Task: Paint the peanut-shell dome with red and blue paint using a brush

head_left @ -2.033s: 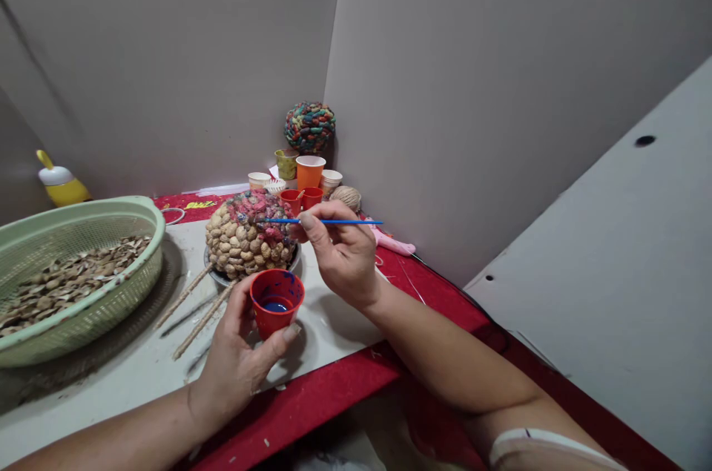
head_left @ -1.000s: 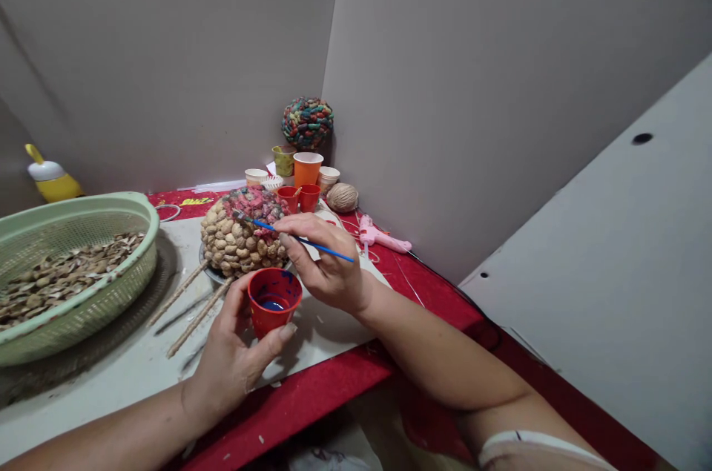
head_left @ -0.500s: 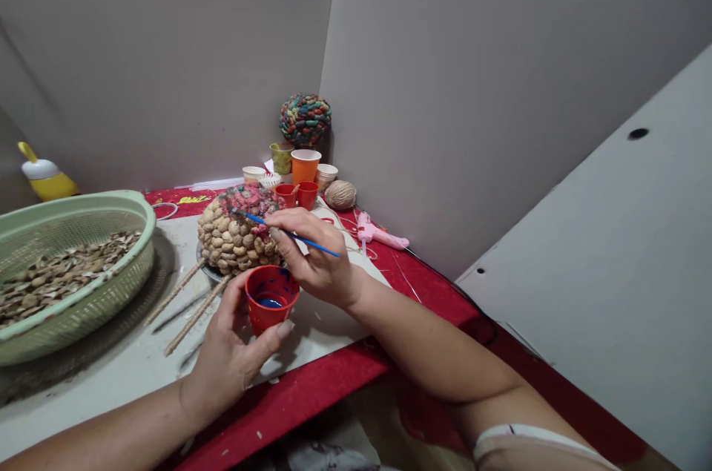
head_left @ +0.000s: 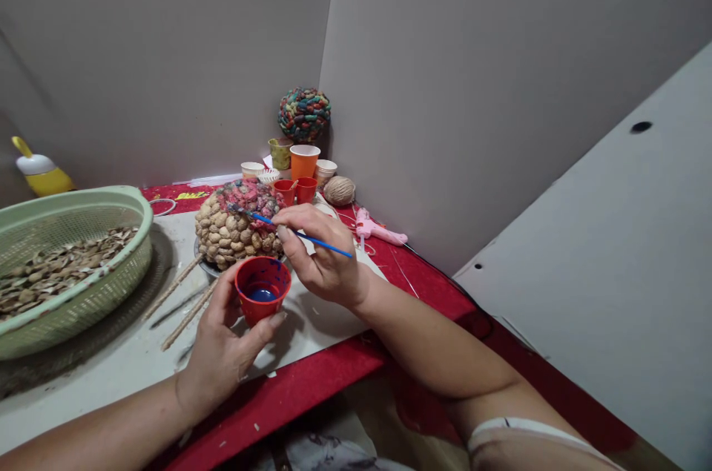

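Note:
My left hand point(head_left: 222, 348) is wrapped round a small red cup point(head_left: 262, 289) with blue paint in it, held just above the white board point(head_left: 139, 352). My right hand point(head_left: 317, 256) pinches a thin blue paintbrush point(head_left: 300, 235). The brush tip rests on the top of a ball covered in peanut shells point(head_left: 233, 230), whose upper part is painted pink and dark. The ball sits on a dark plate with two twine-wrapped sticks point(head_left: 183, 300) leaning from under it.
A green basket point(head_left: 72, 308) of shell pieces stands at the left. At the back corner are a multicoloured shell ball point(head_left: 304, 113), several paper and plastic cups point(head_left: 304, 159), a twine ball point(head_left: 339, 190) and a pink glue gun point(head_left: 378, 231). A yellow bottle point(head_left: 41, 174) stands far left.
The brush has tilted from level to pointing down-left, its tip staying on the ball's painted top. My right hand dropped lower and my left hand with the cup shifted slightly left.

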`<state>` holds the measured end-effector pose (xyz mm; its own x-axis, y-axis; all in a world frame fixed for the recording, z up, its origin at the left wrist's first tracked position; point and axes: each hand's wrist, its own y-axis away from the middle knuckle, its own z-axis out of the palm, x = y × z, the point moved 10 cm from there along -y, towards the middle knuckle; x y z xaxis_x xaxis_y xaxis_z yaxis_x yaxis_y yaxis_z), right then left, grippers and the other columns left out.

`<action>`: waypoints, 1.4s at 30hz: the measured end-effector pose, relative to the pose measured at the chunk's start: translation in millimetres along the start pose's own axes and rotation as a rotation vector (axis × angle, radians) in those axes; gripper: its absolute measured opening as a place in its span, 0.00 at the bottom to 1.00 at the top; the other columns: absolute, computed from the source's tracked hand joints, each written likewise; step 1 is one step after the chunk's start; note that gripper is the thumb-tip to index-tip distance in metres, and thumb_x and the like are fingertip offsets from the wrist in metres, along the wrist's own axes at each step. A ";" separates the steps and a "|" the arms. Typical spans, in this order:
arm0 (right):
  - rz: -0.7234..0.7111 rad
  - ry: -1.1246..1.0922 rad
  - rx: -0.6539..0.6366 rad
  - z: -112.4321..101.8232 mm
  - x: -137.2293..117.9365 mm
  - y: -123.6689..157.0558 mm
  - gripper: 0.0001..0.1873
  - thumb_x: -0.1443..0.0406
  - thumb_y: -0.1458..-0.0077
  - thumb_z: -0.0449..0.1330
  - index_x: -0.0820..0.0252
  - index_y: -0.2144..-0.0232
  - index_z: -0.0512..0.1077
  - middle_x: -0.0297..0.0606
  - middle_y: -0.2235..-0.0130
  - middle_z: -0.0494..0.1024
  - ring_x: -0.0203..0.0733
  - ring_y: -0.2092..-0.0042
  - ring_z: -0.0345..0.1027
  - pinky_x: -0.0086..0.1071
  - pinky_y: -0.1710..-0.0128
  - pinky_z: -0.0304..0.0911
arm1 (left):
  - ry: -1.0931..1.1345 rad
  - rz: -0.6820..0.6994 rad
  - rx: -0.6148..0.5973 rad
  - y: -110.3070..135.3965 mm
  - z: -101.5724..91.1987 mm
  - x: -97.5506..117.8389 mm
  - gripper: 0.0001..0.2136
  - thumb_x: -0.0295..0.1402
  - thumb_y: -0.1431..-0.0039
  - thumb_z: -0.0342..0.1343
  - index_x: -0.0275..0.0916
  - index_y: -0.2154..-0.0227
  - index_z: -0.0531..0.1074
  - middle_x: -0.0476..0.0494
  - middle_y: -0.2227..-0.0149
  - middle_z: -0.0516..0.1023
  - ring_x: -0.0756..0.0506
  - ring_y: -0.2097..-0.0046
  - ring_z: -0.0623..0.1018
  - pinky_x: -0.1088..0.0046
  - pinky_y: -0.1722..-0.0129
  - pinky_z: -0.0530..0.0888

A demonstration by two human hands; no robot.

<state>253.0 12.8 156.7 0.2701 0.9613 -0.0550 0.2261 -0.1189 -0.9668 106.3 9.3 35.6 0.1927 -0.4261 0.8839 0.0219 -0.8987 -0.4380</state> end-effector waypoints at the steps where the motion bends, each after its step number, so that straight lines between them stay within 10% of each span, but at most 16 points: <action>1: 0.006 0.014 -0.014 0.0 0.3 -0.7 0.06 0.73 0.38 0.56 0.62 0.60 0.71 0.43 0.64 0.82 0.39 0.61 0.77 0.33 0.59 0.75 | -0.007 -0.005 0.008 0.4 -1.2 -1.3 0.26 0.35 0.46 0.69 0.46 0.45 0.69 0.45 0.47 0.79 0.45 0.49 0.82 0.71 0.49 0.80; 11: 0.379 -0.414 0.144 -30.8 27.3 -1.6 0.06 0.62 0.35 0.60 0.57 0.64 0.72 0.33 0.68 0.78 0.34 0.69 0.76 0.29 0.69 0.74 | -0.009 0.072 0.049 -0.5 -5.2 3.3 0.27 0.28 0.47 0.69 0.46 0.45 0.69 0.47 0.50 0.80 0.48 0.52 0.82 0.73 0.50 0.79; 15: 0.486 -0.694 -0.085 -15.3 32.2 -5.5 0.10 0.60 0.37 0.62 0.59 0.68 0.71 0.29 0.74 0.75 0.31 0.75 0.73 0.24 0.76 0.71 | -0.046 0.139 0.053 -0.2 -4.6 10.2 0.28 0.28 0.47 0.69 0.47 0.44 0.68 0.48 0.48 0.79 0.48 0.50 0.81 0.72 0.47 0.77; 26: 0.125 -0.323 -0.540 12.3 0.4 3.7 0.07 0.66 0.36 0.61 0.64 0.66 0.75 0.35 0.72 0.79 0.30 0.74 0.69 0.25 0.73 0.65 | -0.100 0.122 0.025 -1.2 -0.5 11.2 0.26 0.29 0.45 0.67 0.46 0.45 0.68 0.47 0.48 0.79 0.46 0.49 0.81 0.68 0.46 0.77; 34: 0.264 -0.397 -0.375 -1.1 14.2 -7.0 0.06 0.68 0.37 0.61 0.62 0.69 0.73 0.31 0.74 0.76 0.28 0.74 0.68 0.23 0.73 0.65 | -0.040 0.037 0.041 -0.4 -3.1 3.8 0.25 0.30 0.46 0.68 0.45 0.46 0.68 0.46 0.49 0.79 0.45 0.51 0.81 0.69 0.48 0.78; 42: 0.803 -0.870 -0.244 20.2 67.6 17.2 0.19 0.53 0.43 0.67 0.61 0.69 0.68 0.29 0.77 0.77 0.29 0.79 0.71 0.21 0.80 0.69 | 0.056 -0.111 0.074 -3.0 -5.0 -8.1 0.26 0.41 0.45 0.68 0.41 0.47 0.68 0.42 0.50 0.81 0.43 0.51 0.82 0.66 0.49 0.79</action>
<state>256.3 80.7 131.3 -0.2846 0.4266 -0.8585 0.4786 -0.7127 -0.5128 99.8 14.9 30.6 0.1300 -0.3313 0.9345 0.1126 -0.9315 -0.3459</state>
